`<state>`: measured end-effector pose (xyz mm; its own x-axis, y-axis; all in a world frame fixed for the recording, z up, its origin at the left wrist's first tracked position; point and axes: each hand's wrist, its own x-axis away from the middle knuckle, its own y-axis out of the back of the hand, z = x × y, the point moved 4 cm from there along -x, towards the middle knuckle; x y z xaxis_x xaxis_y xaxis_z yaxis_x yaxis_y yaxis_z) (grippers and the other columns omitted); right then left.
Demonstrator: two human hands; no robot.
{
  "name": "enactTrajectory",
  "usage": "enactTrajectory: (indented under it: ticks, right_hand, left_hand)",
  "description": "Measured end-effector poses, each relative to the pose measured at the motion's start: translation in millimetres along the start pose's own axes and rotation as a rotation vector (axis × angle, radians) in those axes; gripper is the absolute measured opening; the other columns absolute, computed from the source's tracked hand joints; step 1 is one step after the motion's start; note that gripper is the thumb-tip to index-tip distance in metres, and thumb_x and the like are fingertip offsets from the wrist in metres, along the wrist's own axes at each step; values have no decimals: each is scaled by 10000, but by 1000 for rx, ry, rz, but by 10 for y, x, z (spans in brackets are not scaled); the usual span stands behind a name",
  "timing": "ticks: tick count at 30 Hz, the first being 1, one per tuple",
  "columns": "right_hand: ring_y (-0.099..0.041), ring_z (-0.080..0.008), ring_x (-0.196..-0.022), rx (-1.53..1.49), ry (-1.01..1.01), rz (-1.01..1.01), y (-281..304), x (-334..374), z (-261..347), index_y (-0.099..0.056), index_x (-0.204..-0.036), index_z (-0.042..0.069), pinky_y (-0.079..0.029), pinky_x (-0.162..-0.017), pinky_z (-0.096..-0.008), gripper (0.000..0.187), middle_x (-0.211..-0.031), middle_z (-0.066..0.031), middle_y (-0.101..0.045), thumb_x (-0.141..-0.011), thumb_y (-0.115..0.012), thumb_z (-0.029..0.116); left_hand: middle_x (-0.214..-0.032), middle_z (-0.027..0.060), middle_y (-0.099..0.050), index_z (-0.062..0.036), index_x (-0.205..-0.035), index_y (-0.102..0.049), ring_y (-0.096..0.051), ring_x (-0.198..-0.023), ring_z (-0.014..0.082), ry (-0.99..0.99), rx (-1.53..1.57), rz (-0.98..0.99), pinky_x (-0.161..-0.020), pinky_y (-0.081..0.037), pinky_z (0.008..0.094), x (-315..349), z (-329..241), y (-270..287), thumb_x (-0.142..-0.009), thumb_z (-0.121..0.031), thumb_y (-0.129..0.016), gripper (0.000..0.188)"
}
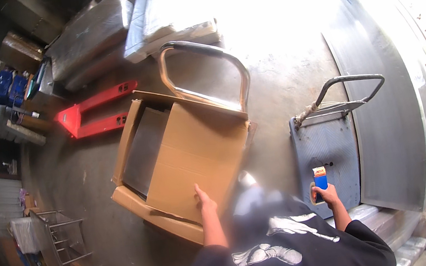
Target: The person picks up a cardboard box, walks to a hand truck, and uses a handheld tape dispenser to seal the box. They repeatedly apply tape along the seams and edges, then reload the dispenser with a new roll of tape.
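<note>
A large brown cardboard box point(202, 151) lies with one broad flap folded over its top; a dark grey flat surface point(147, 151) shows in the gap beside the flap. My left hand point(206, 203) is at the near part of the flap, fingers stretched out and holding nothing; whether it touches the cardboard I cannot tell. My right hand point(328, 194) is closed round a narrow blue box-shaped thing with a white-and-orange end point(320, 178). That hand is above a blue-grey platform trolley point(325, 144), on my right.
A trolley's curved metal handle point(244, 76) rises behind the box. Red pallet-truck forks point(100, 99) lie on the floor at far left. Large grey panels point(383, 107) stand along the right, wrapped bundles point(403, 228) below them. A metal rack point(72, 258) stands at near left.
</note>
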<state>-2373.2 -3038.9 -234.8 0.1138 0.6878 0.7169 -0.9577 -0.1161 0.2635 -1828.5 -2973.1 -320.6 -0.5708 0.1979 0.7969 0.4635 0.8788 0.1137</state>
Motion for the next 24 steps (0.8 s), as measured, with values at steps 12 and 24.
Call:
enactTrajectory:
  ticks: [12,24]
  right_hand:
    - [-667,-182,-811,113,56,-59,-556,-932,1278,-665,-1034,-56,-543,-747,-342,453,-931,-112,-713,-748,-847,245]
    - [-684,-210,-870,303,57,10,-341,-2271,2175,-664,-1025,-50,-544,-815,-358,458,-955,-139,-725,-745,-854,258]
  left_hand:
    - [-1655,187,-328,-29,-1599,-320,-342,-1511,333,161,-454,-55,-1222,-284,513,-544,-555,-221,-985,-579,-532,851]
    - [-1430,318,-544,107,-1509,-340,-534,-1351,396,-511,-924,-190,-1124,-423,419,-424,-1973,-3163,-978,-488,-657,858]
